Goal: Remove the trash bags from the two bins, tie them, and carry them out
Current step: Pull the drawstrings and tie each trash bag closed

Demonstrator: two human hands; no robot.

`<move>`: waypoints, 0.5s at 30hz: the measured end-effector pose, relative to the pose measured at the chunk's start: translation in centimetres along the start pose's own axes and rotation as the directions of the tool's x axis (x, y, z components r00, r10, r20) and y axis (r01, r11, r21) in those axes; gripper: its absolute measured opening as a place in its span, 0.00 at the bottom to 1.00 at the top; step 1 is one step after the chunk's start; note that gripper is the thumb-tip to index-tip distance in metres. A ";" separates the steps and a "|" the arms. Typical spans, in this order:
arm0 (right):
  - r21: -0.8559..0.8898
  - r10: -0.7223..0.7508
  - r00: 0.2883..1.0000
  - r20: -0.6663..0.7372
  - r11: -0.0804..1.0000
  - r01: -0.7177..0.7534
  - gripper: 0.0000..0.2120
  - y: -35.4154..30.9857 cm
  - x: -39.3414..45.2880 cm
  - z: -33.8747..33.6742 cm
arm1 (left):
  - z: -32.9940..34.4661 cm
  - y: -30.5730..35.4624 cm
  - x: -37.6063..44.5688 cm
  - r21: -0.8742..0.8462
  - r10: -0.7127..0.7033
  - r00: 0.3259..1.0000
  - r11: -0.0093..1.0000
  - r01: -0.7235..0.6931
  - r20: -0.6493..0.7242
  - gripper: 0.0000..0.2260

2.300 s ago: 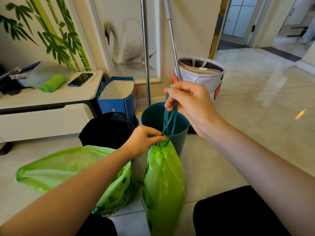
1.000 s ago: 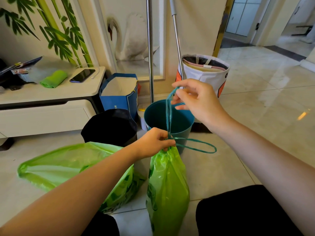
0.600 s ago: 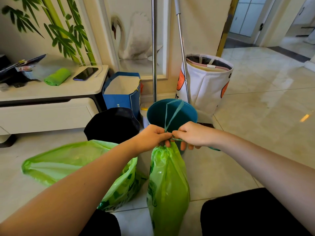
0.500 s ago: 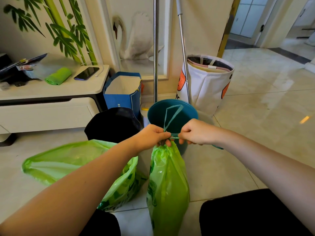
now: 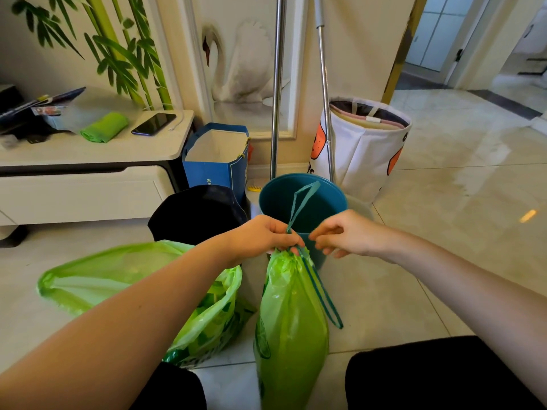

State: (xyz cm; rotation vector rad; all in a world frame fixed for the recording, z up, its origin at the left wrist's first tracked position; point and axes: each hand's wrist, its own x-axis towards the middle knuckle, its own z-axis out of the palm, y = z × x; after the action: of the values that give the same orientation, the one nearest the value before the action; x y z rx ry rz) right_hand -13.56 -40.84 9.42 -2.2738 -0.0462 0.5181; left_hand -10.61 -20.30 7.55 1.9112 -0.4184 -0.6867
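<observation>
A full green trash bag [image 5: 291,321] stands on the floor between my knees. My left hand [image 5: 263,236] is shut on its gathered neck. From the neck one teal drawstring loop [image 5: 303,199] sticks up and another hangs down the bag's right side. Just right of the neck, my right hand [image 5: 346,235] has its fingers loosely curled and nothing visible in them. A second green bag [image 5: 133,276] lies open-mouthed on the floor to the left. Behind the bags stand a teal bin [image 5: 334,199] and a black bin [image 5: 195,214], both without liners.
Two metal poles [image 5: 276,84] lean on the wall behind the bins. A blue paper bag [image 5: 216,167] and a white fabric basket [image 5: 367,152] flank them. A low white cabinet [image 5: 88,187] at left holds a phone and green cloth. Tiled floor runs right toward a doorway [image 5: 429,39].
My right hand wound the drawstring around the bag's neck, pulled it tight beside my left hand, then let go. One loop now hangs down the bag's side.
</observation>
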 end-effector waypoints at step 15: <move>0.162 -0.211 0.977 -0.014 0.964 0.211 0.09 -0.1 1.6 4.2 | -1.5 0.7 0.0 0.241 0.164 0.986 0.957 -0.161 0.005 0.05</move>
State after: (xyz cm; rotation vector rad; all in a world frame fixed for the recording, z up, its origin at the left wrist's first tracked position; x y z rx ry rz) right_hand -13.72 -37.57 6.36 -2.0781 -0.2373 0.3978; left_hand -9.62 -19.55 8.63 2.0799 -0.6679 -0.5315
